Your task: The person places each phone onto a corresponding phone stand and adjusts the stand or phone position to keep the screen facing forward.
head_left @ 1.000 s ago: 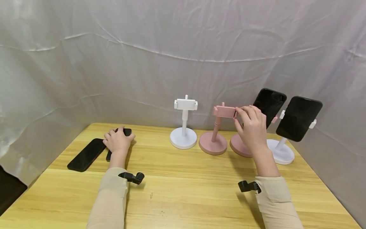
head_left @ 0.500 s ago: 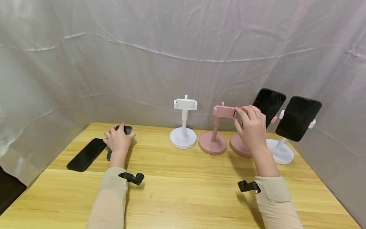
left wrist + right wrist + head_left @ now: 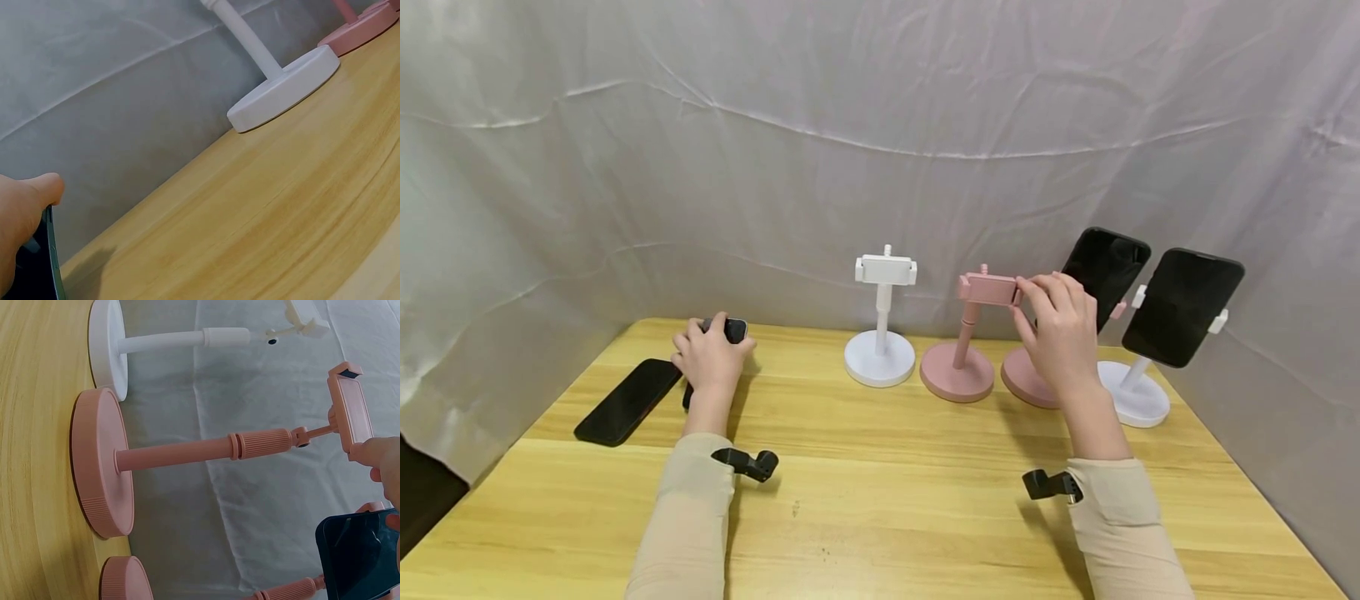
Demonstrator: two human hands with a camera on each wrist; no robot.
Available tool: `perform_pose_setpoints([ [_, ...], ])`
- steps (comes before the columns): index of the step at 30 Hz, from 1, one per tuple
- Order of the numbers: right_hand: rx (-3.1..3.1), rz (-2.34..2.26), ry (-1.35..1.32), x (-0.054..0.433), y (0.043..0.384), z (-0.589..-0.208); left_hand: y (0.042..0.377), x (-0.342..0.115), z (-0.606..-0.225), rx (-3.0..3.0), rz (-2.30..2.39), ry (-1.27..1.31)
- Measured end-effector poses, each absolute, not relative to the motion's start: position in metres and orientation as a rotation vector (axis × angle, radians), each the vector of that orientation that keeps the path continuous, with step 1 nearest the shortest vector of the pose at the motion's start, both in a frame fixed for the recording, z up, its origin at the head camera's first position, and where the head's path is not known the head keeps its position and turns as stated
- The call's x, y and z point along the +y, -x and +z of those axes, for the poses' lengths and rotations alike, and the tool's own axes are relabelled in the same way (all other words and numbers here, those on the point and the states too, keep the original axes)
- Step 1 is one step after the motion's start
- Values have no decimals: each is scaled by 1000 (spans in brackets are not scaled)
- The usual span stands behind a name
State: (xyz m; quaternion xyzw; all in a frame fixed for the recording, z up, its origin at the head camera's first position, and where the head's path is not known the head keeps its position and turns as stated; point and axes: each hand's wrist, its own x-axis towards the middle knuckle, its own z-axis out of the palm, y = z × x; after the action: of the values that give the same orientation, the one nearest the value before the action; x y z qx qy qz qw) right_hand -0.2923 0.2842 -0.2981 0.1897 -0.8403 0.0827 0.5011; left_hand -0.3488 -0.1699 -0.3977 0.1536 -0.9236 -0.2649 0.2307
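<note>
At the table's left side my left hand (image 3: 711, 358) grips a black smartphone (image 3: 737, 331) by its edges, palm over it. In the left wrist view the thumb presses the edge of that smartphone (image 3: 53, 250), which is tilted; whether it is fully off the table I cannot tell. My right hand (image 3: 1063, 329) pinches the right end of the clamp on an upright pink phone stand (image 3: 957, 372). The right wrist view shows this stand's clamp (image 3: 351, 409) holding no phone, with fingertips at its lower end.
Another black smartphone (image 3: 628, 402) lies flat left of my left hand. A white phone stand (image 3: 880, 359) stands left of the pink one. To the right are a second pink stand (image 3: 1028, 379) and a white stand (image 3: 1138, 398), each holding a phone. A grey curtain (image 3: 820, 192) hangs behind.
My left hand has tightened round the phone and raised it slightly, its far end coming up. My right hand stays at the pink stand's clamp.
</note>
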Motion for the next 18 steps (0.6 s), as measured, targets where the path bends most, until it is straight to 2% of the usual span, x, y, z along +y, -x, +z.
perform_pose_setpoints([
  [18, -2039, 198, -447, 285, 292, -298, 347, -161, -379, -2327, -740, -341],
])
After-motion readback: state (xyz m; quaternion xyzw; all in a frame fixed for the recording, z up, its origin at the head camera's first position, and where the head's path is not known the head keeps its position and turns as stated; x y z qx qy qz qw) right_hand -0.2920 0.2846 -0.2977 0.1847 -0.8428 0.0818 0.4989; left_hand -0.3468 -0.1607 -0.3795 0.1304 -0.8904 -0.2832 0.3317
